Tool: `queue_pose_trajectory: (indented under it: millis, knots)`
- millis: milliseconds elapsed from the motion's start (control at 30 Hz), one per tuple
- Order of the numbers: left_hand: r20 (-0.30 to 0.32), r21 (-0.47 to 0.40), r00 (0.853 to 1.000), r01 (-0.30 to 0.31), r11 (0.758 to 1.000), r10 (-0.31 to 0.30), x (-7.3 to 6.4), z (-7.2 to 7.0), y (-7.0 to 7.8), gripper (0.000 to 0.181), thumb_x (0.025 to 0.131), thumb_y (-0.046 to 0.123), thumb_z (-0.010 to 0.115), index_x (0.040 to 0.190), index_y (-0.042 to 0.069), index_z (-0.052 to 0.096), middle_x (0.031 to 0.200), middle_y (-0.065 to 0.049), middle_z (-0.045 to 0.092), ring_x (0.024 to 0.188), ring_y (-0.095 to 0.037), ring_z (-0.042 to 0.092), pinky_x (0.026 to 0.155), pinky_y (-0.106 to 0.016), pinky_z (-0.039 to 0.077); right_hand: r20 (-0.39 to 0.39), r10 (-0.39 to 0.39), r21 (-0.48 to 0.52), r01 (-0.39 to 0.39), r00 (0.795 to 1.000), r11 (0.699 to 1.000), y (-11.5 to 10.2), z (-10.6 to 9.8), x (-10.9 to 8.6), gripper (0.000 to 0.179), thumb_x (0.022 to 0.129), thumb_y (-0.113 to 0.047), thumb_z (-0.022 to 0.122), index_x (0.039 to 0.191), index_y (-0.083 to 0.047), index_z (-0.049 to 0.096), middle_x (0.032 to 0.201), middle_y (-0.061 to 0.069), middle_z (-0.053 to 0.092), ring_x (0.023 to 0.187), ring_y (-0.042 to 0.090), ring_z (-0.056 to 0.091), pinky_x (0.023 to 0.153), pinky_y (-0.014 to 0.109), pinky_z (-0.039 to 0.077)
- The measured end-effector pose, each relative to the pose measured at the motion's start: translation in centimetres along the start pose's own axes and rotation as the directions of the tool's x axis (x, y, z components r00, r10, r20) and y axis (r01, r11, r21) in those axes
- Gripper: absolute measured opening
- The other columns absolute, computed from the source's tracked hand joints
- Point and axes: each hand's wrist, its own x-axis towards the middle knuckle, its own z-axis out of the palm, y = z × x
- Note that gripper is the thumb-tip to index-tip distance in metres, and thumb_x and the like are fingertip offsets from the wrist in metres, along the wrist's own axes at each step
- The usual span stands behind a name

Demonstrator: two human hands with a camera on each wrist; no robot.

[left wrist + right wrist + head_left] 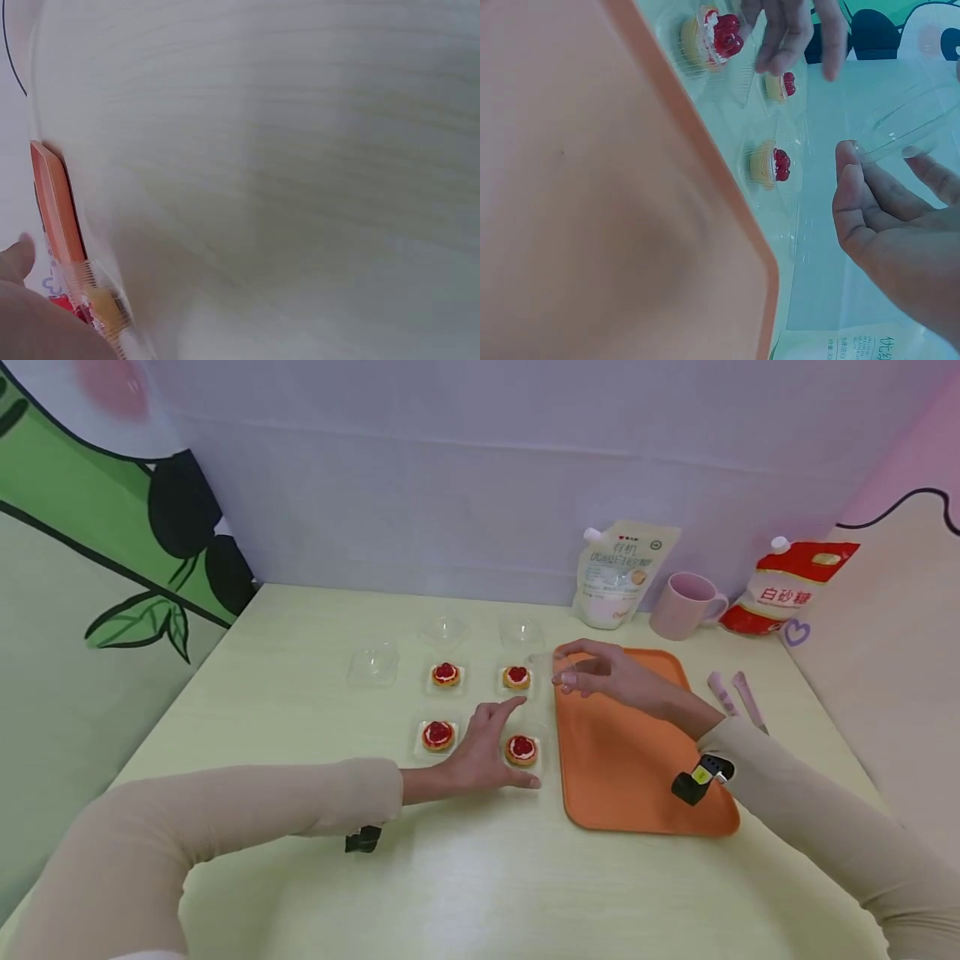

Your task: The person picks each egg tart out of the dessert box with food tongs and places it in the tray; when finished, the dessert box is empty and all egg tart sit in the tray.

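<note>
My right hand is raised over the far left corner of an orange tray. Between thumb and fingers it pinches a clear plastic lid, seen best in the right wrist view. My left hand spreads thumb and forefinger wide around the front right tart, a small pastry with cream and red fruit on a clear plastic base. Three similar tarts sit nearby: front left, back left and back right. In the left wrist view, the tart's ridged container shows beside the hand.
Clear lids lie behind the tarts, one at the left, others at the back. A white pouch, a pink mug and a red sugar bag stand along the back. Two pink-handled utensils lie right of the tray.
</note>
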Motion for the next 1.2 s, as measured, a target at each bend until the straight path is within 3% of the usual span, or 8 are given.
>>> queue_pose_trajectory:
  millis: [167, 400, 500, 633, 833, 1000, 1200]
  knots:
    - [-0.134, -0.051, 0.989, -0.068, 0.996, 0.061, 0.1, -0.7, 0.4, 0.094, 0.082, 0.029, 0.083, 0.156, 0.02, 0.026, 0.144, -0.02, 0.034, 0.136, -0.035, 0.04, 0.112, -0.051, 0.039, -0.012, 0.001, 0.071, 0.0, 1.0, 0.997, -0.3, -0.1, 0.2, 0.049, 0.104, -0.035, 0.049, 0.143, -0.006, 0.044, 0.129, 0.02, 0.066, 0.111, 0.028, 0.068, 0.1, 0.042, 0.052]
    - [-0.292, -0.087, 0.938, -0.219, 0.972, 0.186, 1.7, -2.6, 0.6, 0.058, 0.099, 0.014, 0.059, 0.151, 0.015, 0.034, 0.133, -0.018, 0.044, 0.129, -0.033, 0.046, 0.104, -0.052, 0.044, 0.044, 0.002, 0.306, -0.016, 0.999, 0.952, -1.1, 0.4, 0.6, 0.05, 0.107, -0.035, 0.042, 0.142, 0.0, 0.042, 0.118, 0.011, 0.072, 0.106, 0.02, 0.07, 0.094, 0.03, 0.053]
    - [-0.324, -0.066, 0.913, -0.283, 0.957, 0.247, 2.4, -3.3, 0.6, 0.051, 0.101, 0.009, 0.054, 0.149, 0.012, 0.038, 0.126, -0.016, 0.051, 0.121, -0.031, 0.05, 0.097, -0.05, 0.049, 0.083, 0.001, 0.366, -0.031, 0.997, 0.93, -1.5, 0.7, 0.8, 0.052, 0.107, -0.037, 0.038, 0.143, 0.001, 0.04, 0.111, 0.004, 0.074, 0.102, 0.017, 0.071, 0.091, 0.028, 0.054]
    - [-0.338, -0.051, 0.896, -0.322, 0.945, 0.287, 2.9, -3.9, 0.6, 0.047, 0.102, 0.009, 0.053, 0.147, 0.012, 0.042, 0.121, -0.014, 0.056, 0.116, -0.027, 0.057, 0.093, -0.043, 0.052, 0.123, 0.006, 0.39, -0.054, 0.992, 0.919, -1.8, 1.1, 1.2, 0.054, 0.107, -0.04, 0.034, 0.143, 0.0, 0.04, 0.107, 0.0, 0.076, 0.1, 0.017, 0.071, 0.09, 0.028, 0.053]
    - [-0.358, -0.145, 0.866, -0.421, 0.895, 0.349, 3.6, -4.9, 0.7, 0.039, 0.1, 0.002, 0.054, 0.139, 0.003, 0.051, 0.109, -0.019, 0.061, 0.101, -0.032, 0.067, 0.09, -0.037, 0.056, 0.148, 0.021, 0.433, -0.084, 0.989, 0.897, -2.2, 1.5, 1.9, 0.063, 0.104, -0.05, 0.036, 0.144, -0.001, 0.039, 0.104, 0.0, 0.076, 0.099, 0.019, 0.07, 0.09, 0.029, 0.053]
    - [-0.379, -0.213, 0.864, -0.43, 0.877, 0.332, 4.2, -5.6, 0.9, 0.033, 0.097, -0.004, 0.056, 0.13, -0.002, 0.059, 0.095, -0.021, 0.063, 0.087, -0.036, 0.07, 0.077, -0.02, 0.054, 0.168, 0.01, 0.481, -0.091, 0.986, 0.872, -2.3, 1.7, 2.7, 0.069, 0.1, -0.061, 0.042, 0.141, -0.006, 0.042, 0.101, 0.0, 0.076, 0.094, 0.017, 0.07, 0.085, 0.028, 0.052]
    - [-0.394, -0.239, 0.877, -0.387, 0.89, 0.276, 4.6, -6.4, 0.8, 0.031, 0.096, -0.005, 0.057, 0.127, -0.002, 0.062, 0.091, -0.021, 0.063, 0.082, -0.033, 0.069, 0.072, -0.018, 0.052, 0.166, 0.027, 0.479, -0.104, 0.986, 0.872, -2.7, 1.7, 3.6, 0.073, 0.101, -0.06, 0.038, 0.146, -0.002, 0.038, 0.1, 0.0, 0.077, 0.093, 0.015, 0.07, 0.085, 0.027, 0.052]
